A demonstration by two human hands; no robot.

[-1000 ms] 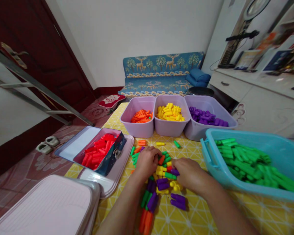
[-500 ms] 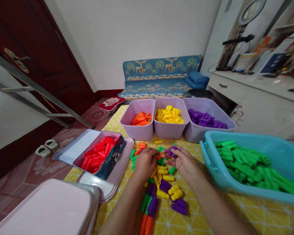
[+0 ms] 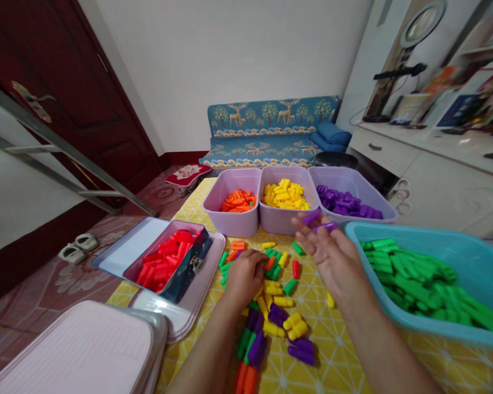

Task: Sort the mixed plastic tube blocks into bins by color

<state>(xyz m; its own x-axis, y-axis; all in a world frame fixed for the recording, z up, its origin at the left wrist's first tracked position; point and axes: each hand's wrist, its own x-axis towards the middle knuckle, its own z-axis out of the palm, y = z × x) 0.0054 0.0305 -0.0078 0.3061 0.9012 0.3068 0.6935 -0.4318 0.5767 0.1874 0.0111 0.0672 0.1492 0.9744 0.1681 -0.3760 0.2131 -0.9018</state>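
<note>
My right hand (image 3: 337,262), palm partly turned up, is raised near the front of the purple bin. Purple plastic toy pieces (image 3: 325,227) rest in its fingers. My left hand (image 3: 244,276) is over the loose pile with its fingers curled down; what they hold, if anything, is hidden. Around it lie green pieces (image 3: 290,285), yellow pieces (image 3: 283,301), an orange piece (image 3: 238,245) and a red piece (image 3: 296,269). Closer to me are more purple pieces (image 3: 302,351) and orange pieces (image 3: 246,377).
Three lilac bins stand at the back, holding orange (image 3: 238,201), yellow (image 3: 285,194) and purple pieces (image 3: 349,202). A turquoise tub (image 3: 353,273) of green pieces is on the right. At left are an open tin (image 3: 199,257) of red pieces and stacked lids (image 3: 78,350).
My right hand has moved away from the pile, up and right towards the purple bin, carrying purple pieces. A red piece and a yellow one now show on the cloth. My left hand has barely moved.
</note>
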